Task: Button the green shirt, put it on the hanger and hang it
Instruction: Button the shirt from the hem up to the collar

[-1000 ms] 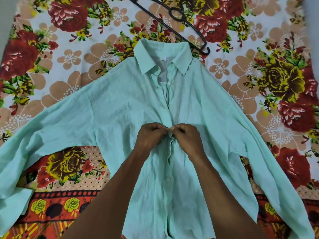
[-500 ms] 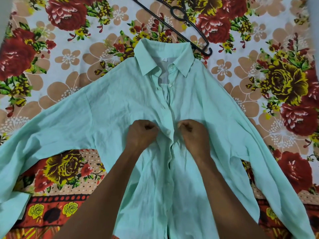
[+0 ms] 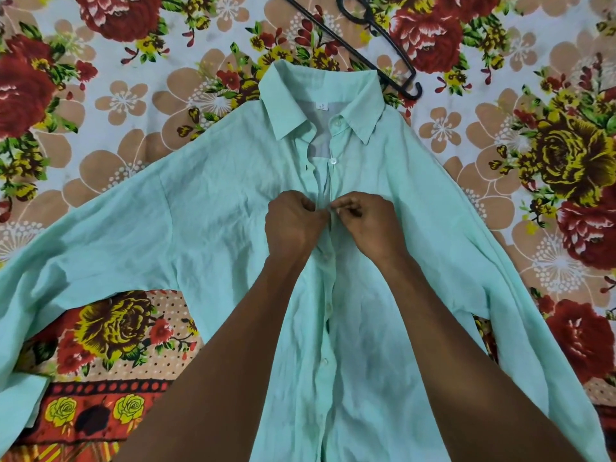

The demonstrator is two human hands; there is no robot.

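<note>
Pinching both placket edges of the green shirt [image 3: 216, 228] together mid-chest, left hand [image 3: 293, 225] and right hand [image 3: 368, 225] curled tight on cloth to seat a button; shirt lies flat on the bed, hanger [image 3: 363, 58] beyond my hands.

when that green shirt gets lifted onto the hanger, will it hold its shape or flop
The thin, creased pale green cotton shirt will probably flop: it lies wrinkled and flat on the floral bedsheet. Its long sleeves would likely dangle and drag. The black plastic hanger looks rigid, so it should give the shirt its shape.
</note>
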